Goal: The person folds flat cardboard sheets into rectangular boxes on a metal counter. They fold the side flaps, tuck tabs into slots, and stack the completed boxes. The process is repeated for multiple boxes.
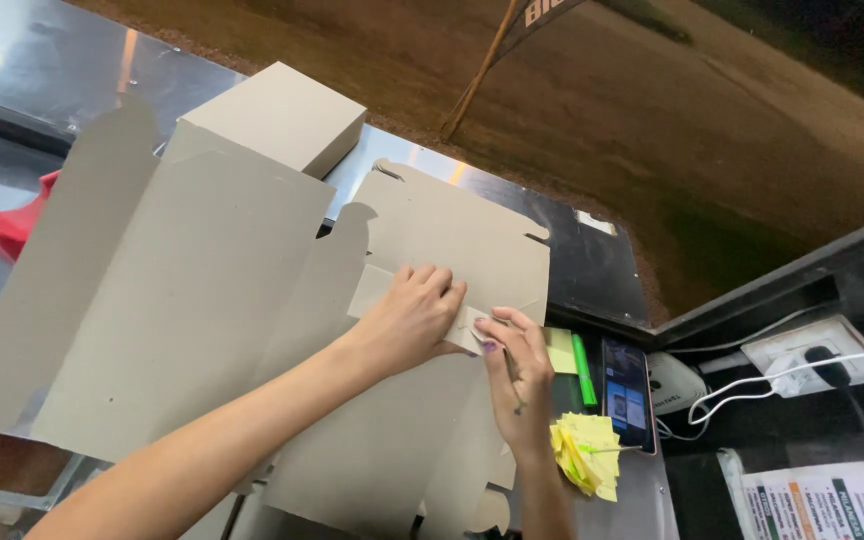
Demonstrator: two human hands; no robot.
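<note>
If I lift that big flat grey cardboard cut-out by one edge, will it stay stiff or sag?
The flat cardboard blank looks thin and wide, so it would probably sag or hinge at its crease lines. It likely weighs little for its area and may slide on the shiny metal counter. Its small flap bends readily under the left hand and right hand.

The large flat die-cut cardboard sheet (pixel 202 300) is a plain grey-beige, the same shade as the closed rectangular cardboard box (pixel 277 115) at its twelve o'clock, and both lie on a shiny silver metal counter (pixel 42 60) with a black edge strip. At nine o'clock a bright red plastic piece (pixel 7 225) shows, while at three o'clock of the sheet sit a pale yellow sticky-note pad (pixel 559 350), a vivid green marker pen (pixel 583 370) and a dark smartphone with a pinkish rim (pixel 628 395). At five o'clock lies a crumpled yellow paper flower (pixel 586 455), with white cables and a white wall socket (pixel 817 360) farther toward three o'clock.
</note>
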